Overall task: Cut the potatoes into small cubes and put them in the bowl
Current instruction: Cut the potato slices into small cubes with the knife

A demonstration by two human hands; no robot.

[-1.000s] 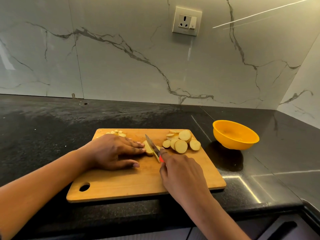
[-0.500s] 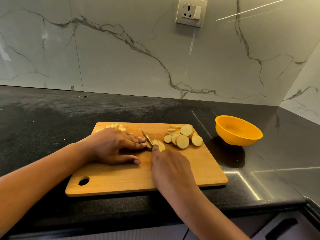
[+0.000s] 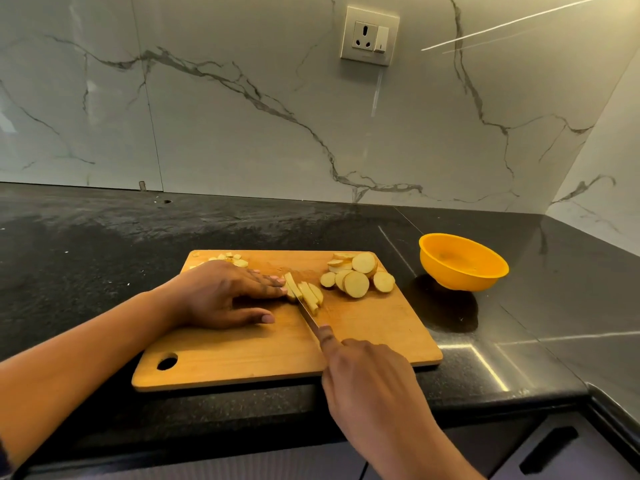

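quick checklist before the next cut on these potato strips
1. Right hand grips the knife, forefinger along its spine: ok.
2. Left hand steadies the potato strips: ok.
3. Left fingertips tucked away from the blade: not ok; they lie straight, close beside it.
4. Cutting board flat on the counter: ok.
5. Bowl ready right of the board, looks empty: ok.
6. Round slices clear of the blade's path: ok.
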